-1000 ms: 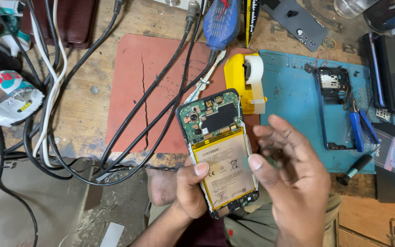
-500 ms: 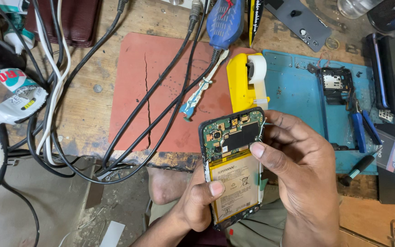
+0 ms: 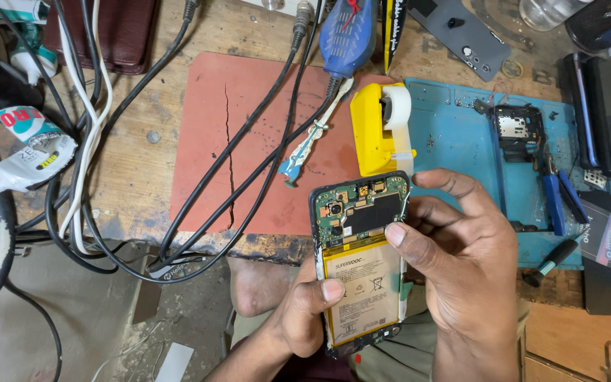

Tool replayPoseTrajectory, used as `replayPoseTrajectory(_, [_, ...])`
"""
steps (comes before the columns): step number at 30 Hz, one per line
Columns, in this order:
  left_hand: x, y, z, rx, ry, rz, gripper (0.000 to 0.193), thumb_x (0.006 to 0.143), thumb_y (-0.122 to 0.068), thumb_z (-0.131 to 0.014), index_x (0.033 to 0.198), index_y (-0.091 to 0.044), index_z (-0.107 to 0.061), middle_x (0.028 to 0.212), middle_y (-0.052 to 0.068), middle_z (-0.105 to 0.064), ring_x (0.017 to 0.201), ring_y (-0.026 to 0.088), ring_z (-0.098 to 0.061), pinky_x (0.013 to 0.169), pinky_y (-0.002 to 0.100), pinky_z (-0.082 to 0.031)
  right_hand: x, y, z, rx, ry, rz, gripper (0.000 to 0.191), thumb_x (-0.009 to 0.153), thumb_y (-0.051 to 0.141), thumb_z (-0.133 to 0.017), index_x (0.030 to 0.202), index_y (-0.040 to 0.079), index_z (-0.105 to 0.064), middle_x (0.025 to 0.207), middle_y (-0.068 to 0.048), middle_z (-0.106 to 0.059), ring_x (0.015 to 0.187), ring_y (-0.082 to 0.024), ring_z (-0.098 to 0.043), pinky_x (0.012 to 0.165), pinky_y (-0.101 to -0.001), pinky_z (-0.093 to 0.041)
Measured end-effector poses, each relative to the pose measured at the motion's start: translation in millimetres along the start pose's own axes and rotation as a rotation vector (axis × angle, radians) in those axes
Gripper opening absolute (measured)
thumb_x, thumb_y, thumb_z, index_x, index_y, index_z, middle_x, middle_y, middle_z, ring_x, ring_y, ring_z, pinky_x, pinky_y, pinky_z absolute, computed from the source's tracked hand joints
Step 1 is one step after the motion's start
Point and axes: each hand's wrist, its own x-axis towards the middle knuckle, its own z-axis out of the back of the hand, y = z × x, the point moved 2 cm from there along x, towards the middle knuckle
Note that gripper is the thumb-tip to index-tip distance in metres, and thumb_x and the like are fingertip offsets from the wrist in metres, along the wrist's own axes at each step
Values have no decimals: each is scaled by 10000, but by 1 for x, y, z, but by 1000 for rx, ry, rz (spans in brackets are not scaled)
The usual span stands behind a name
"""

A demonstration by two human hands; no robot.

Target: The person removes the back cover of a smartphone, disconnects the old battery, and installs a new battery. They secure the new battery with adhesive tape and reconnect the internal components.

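Gripping opened phone (image 3: 361, 262) w/ both: left hand (image 3: 305, 315) thumb on battery, right hand (image 3: 464, 265) pinching its edge, just below yellow tape dispenser (image 3: 380, 127).

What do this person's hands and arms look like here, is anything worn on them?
Both are bare. The left hand and the right hand show no gloves, rings, watch or bands. The forearms that enter from the bottom edge are uncovered too, with no sleeve reaching into view. Fingernails are short and plain. No tape, straps or cables are attached to either hand.
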Motion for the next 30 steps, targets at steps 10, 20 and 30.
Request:
replayPoseTrajectory(10, [12, -4, -12, 477, -278, -190, 343, 915, -121, -730, 1222, 21, -677, 1067, 91, -754, 941, 142, -689, 855, 309, -591, -1, -3, 19, 63, -79, 2, 571, 848, -86, -742, 1367, -44, -507, 1086, -221, -704, 992, -219, -707, 900, -337, -578])
replayPoseTrajectory(20, [10, -25, -23, 708, -154, -276, 377, 894, -80, -746, 1257, -11, -672, 1088, 93, -754, 943, 153, -744, 841, 298, -602, -19, -5, 47, 56, 91, -147, 369, 894, -22, -712, 1231, -158, -649, 1160, -203, -733, 1070, -229, -677, 970, -387, -535])
replayPoseTrajectory(30, [5, -26, -21, 693, -116, -271, 382, 884, -83, -742, 1254, -13, -678, 1088, 99, -739, 951, 165, -737, 846, 304, -596, -22, -10, 54, 98, 85, -171, 261, 897, -48, -707, 1145, -129, -699, 1117, -201, -746, 1036, -240, -692, 960, -413, -547])
